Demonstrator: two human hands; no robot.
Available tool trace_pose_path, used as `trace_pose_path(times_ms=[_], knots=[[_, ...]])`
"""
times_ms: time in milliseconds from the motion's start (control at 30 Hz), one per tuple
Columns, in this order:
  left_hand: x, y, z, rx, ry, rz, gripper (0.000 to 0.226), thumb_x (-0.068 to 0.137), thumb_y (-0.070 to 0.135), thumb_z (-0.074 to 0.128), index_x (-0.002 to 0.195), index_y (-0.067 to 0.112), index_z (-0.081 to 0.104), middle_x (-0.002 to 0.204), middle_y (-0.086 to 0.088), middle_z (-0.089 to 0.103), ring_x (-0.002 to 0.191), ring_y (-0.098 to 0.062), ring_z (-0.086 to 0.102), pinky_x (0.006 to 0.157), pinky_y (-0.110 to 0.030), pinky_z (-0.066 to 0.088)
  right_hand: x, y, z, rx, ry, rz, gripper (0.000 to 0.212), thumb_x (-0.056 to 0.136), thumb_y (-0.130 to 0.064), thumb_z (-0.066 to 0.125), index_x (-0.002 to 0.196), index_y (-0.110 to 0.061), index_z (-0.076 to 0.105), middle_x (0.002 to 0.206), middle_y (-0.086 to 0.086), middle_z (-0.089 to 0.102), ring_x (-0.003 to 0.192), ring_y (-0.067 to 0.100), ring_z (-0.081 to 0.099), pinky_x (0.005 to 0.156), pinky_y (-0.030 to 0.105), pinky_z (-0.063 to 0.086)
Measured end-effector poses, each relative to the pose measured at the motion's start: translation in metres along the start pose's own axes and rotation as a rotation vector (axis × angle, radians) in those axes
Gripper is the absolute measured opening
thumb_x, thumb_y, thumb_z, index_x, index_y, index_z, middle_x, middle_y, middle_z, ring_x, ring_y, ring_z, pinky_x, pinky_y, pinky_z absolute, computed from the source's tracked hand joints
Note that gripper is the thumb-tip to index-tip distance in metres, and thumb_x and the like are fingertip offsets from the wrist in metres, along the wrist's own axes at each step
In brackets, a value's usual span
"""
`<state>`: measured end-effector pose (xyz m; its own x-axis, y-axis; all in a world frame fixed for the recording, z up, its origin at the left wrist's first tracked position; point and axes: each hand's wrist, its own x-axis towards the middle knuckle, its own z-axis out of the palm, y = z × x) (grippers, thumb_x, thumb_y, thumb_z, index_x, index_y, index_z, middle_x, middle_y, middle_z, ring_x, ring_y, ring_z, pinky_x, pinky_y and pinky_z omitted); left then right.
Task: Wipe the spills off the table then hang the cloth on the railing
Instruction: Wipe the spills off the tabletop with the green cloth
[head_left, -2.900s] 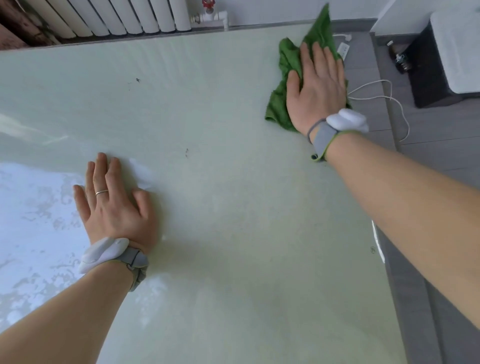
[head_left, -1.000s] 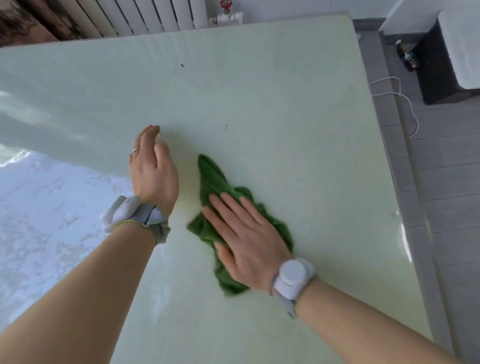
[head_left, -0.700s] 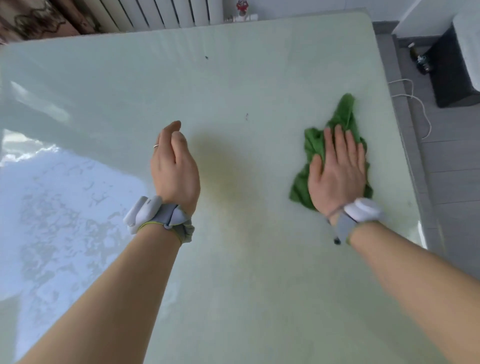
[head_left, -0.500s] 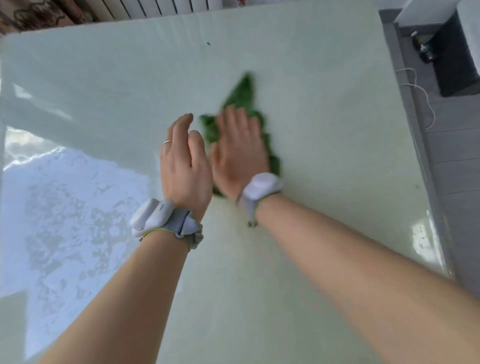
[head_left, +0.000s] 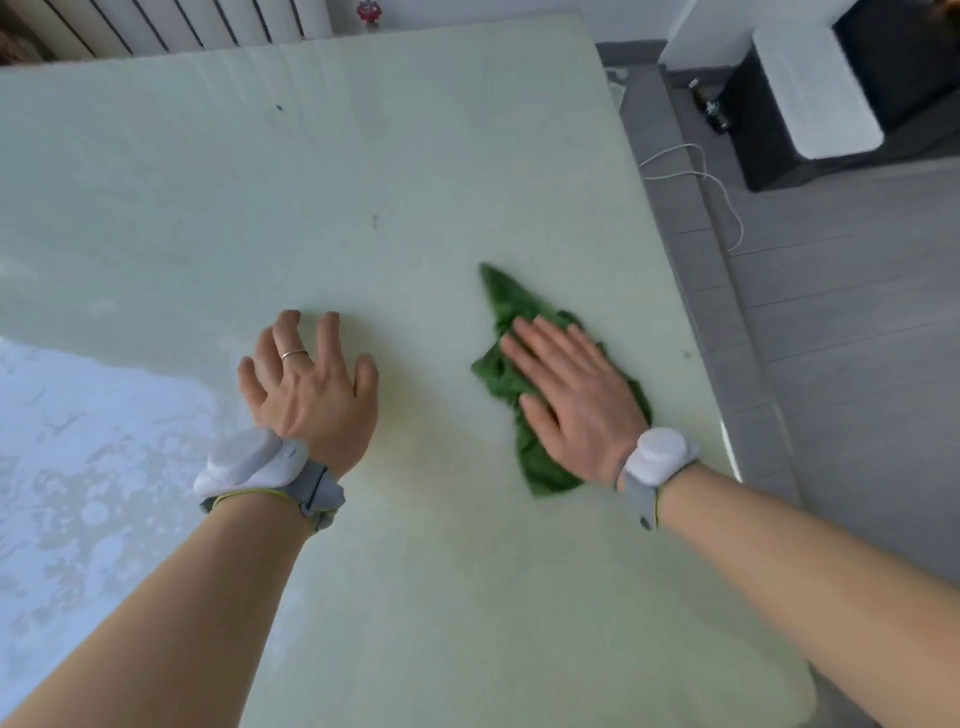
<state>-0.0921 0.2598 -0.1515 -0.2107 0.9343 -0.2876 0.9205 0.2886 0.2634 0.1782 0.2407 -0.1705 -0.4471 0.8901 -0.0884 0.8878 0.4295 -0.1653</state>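
Under flat right fingers (head_left: 540, 338): cloth (head_left: 511, 379).

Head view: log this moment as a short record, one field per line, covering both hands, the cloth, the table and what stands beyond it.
right hand: right hand lies flat, fingers straight, pressing on the green cloth
left hand: left hand spread on the table, holding nothing
cloth: crumpled, on the table near its right edge
table: pale green, glossy, with small dark specks
beyond: radiator past the far edge; white cable on the grey floor at right
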Motion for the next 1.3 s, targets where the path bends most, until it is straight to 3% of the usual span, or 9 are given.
trace_pose_path(times_ms=[200,333,533,733,933,1100,1300], knots=[[-0.003,-0.008,0.019,0.104,-0.034,0.019,0.068,0.097,0.053,0.035,0.156,0.024,0.017,0.165,-0.01,0.004,0.153,-0.029,-0.001,0.124,-0.053,0.001,0.096,0.064,-0.01,-0.016,0.142,0.291,0.058,0.103,-0.038,0.031,0.158,-0.02,0.035,0.165,0.005,0.034,0.153,0.026,0.029,0.128,0.044,0.016],[-0.003,-0.01,0.028,0.076,0.01,-0.004,0.075,0.089,0.06,0.025,0.156,0.026,0.017,0.165,-0.009,0.004,0.153,-0.03,-0.003,0.123,-0.055,-0.004,0.122,0.08,-0.01,0.001,0.17,0.341,0.059,0.102,-0.038,0.031,0.158,-0.021,0.035,0.165,0.003,0.033,0.153,0.025,0.028,0.129,0.043,0.014],[-0.004,-0.009,0.031,0.051,0.059,-0.01,0.078,0.084,0.06,0.026,0.153,0.025,0.025,0.164,-0.011,0.01,0.152,-0.031,0.003,0.122,-0.057,-0.002,0.045,0.045,0.002,0.032,0.216,0.484,0.059,0.105,-0.04,0.029,0.159,-0.017,0.032,0.166,0.006,0.03,0.155,0.025,0.025,0.129,0.045,0.014],[-0.003,-0.009,0.03,0.074,0.04,-0.023,0.08,0.084,0.063,0.022,0.155,0.026,0.02,0.165,-0.009,0.005,0.153,-0.028,-0.003,0.122,-0.055,-0.005,-0.064,-0.003,0.015,0.015,0.14,0.478,0.06,0.106,-0.039,0.029,0.16,-0.015,0.029,0.169,0.005,0.023,0.158,0.023,0.017,0.129,0.047,0.016],[-0.003,-0.009,0.029,0.07,0.039,-0.038,0.08,0.083,0.063,0.023,0.154,0.026,0.021,0.165,-0.009,0.005,0.153,-0.028,-0.002,0.122,-0.055,-0.004,-0.011,0.045,0.007,0.011,0.16,0.346,0.058,0.105,-0.039,0.03,0.159,-0.018,0.033,0.168,0.005,0.027,0.156,0.024,0.022,0.128,0.047,0.017],[-0.002,-0.007,0.03,0.07,0.024,-0.043,0.083,0.081,0.065,0.021,0.156,0.027,0.018,0.165,-0.007,0.002,0.153,-0.025,-0.006,0.123,-0.053,-0.006,0.049,0.085,-0.001,0.038,0.231,0.499,0.058,0.105,-0.039,0.027,0.158,-0.016,0.036,0.165,0.006,0.034,0.154,0.026,0.028,0.129,0.044,0.015],[-0.001,-0.005,0.02,0.068,-0.058,-0.049,0.081,0.083,0.063,0.027,0.156,0.028,0.017,0.166,-0.005,0.0,0.153,-0.025,-0.006,0.123,-0.05,-0.006,0.018,0.065,0.007,0.078,0.31,0.667,0.058,0.105,-0.036,0.027,0.154,-0.009,0.041,0.162,0.008,0.039,0.151,0.027,0.033,0.127,0.042,0.018]])
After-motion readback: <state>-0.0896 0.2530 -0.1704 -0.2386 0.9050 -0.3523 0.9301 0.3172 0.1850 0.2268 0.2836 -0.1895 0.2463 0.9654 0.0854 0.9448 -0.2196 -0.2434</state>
